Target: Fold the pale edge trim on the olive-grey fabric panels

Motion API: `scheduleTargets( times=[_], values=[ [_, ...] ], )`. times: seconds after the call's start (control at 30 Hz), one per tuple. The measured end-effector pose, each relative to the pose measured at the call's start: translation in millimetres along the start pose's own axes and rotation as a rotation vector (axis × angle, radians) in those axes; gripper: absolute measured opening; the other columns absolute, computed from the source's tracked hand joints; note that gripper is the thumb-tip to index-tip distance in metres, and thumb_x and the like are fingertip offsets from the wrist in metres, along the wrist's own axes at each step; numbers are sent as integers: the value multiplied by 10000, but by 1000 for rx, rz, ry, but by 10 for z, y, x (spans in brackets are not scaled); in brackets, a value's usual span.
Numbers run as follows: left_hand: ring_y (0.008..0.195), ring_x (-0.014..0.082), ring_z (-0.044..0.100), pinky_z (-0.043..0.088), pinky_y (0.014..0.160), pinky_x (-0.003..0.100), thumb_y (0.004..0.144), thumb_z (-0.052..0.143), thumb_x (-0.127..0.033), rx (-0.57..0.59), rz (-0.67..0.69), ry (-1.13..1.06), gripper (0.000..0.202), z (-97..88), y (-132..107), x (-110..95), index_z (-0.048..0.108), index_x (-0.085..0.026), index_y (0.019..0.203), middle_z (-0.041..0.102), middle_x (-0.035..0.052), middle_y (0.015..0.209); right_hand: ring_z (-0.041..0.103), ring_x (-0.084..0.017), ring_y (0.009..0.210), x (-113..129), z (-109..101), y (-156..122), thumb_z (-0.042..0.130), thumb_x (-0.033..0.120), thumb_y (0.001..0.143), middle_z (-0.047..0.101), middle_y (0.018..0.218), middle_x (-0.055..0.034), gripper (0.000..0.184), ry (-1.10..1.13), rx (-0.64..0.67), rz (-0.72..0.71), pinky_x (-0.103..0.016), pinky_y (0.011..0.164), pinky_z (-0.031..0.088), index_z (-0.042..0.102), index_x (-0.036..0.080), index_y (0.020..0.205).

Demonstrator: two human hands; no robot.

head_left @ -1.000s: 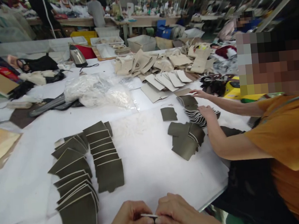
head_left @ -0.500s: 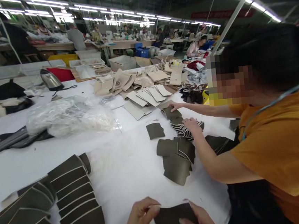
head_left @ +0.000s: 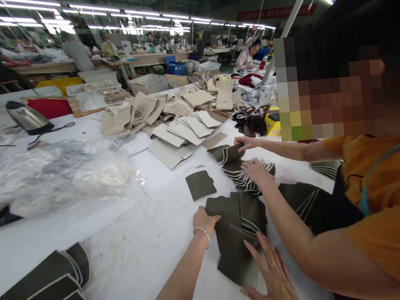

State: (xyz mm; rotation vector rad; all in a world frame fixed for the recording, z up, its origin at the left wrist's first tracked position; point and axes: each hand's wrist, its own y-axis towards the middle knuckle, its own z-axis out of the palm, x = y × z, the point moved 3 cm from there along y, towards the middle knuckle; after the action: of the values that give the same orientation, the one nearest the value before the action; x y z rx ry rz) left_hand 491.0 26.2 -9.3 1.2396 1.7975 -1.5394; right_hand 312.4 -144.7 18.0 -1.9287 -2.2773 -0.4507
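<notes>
My left hand (head_left: 205,220), with a thin bracelet at the wrist, reaches forward and its fingers grip the left edge of a pile of dark olive cut pieces (head_left: 240,233) on the white table (head_left: 152,247). Near the bottom edge, my right hand (head_left: 272,274) lies open with fingers spread, resting on the near side of the same pile. One single olive piece (head_left: 200,184) lies just beyond the pile.
A co-worker in an orange shirt (head_left: 394,207) sits at right, both hands on a fanned stack of olive pieces (head_left: 244,174). Rows of olive pieces (head_left: 41,294) lie at lower left. A clear plastic bag (head_left: 55,174), beige pieces (head_left: 181,133) and an iron (head_left: 29,119) lie farther back.
My hands held one olive piece close to me; now both have reached forward to the pile beside the co-worker. The view has swung right and up.
</notes>
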Motion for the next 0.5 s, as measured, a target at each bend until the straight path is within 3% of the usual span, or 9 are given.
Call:
scheduleTargets(
  times=[0.07, 0.13, 0.27, 0.33, 0.43, 0.5],
  values=[
    [931, 226, 629, 473, 893, 432, 802, 683, -405, 84, 27, -123, 308, -30, 1, -4, 638, -131, 937, 677, 69, 950, 245, -403, 1392, -122, 45, 32, 592, 441, 834, 162, 1556, -166, 821, 125, -58, 228, -625, 1068, 292, 164, 249, 1508],
    [885, 233, 645, 483, 860, 394, 769, 684, -456, 165, 87, -264, 372, -172, -89, -15, 657, -121, 930, 697, 79, 905, 336, -386, 1342, -206, 127, 60, 556, 486, 848, 314, 1482, -170, 803, 236, -94, 385, -588, 1044, 348, 170, 229, 1504],
    [920, 248, 641, 468, 858, 375, 779, 614, -488, 277, 200, -464, 496, -591, -460, -39, 617, -150, 1141, 693, 97, 1018, 426, -413, 1244, -276, 292, 80, 629, 492, 758, 475, 1323, -166, 840, 385, -129, 533, -612, 1011, 343, 288, 202, 1469],
    [945, 252, 629, 460, 858, 379, 810, 570, -453, 391, 251, -480, 473, -683, -659, -60, 595, -163, 1183, 674, 100, 1044, 482, -414, 1167, -315, 337, 70, 660, 474, 713, 529, 1213, -165, 851, 451, -148, 582, -620, 1002, 339, 341, 177, 1445],
    [1008, 256, 586, 452, 861, 359, 766, 614, -362, 552, 333, -233, 294, -563, -840, -85, 666, -171, 983, 613, 87, 1094, 563, -362, 1055, -396, 358, 48, 647, 384, 680, 574, 1138, -142, 827, 583, -155, 611, -570, 962, 409, 363, 182, 1430],
    [1009, 245, 556, 441, 845, 337, 681, 672, -272, 547, 355, -43, 132, -384, -852, -82, 651, -164, 754, 543, 75, 1161, 594, -325, 1050, -445, 340, 25, 596, 323, 664, 581, 1213, -134, 770, 721, -150, 606, -500, 917, 478, 400, 209, 1399]
  ],
)
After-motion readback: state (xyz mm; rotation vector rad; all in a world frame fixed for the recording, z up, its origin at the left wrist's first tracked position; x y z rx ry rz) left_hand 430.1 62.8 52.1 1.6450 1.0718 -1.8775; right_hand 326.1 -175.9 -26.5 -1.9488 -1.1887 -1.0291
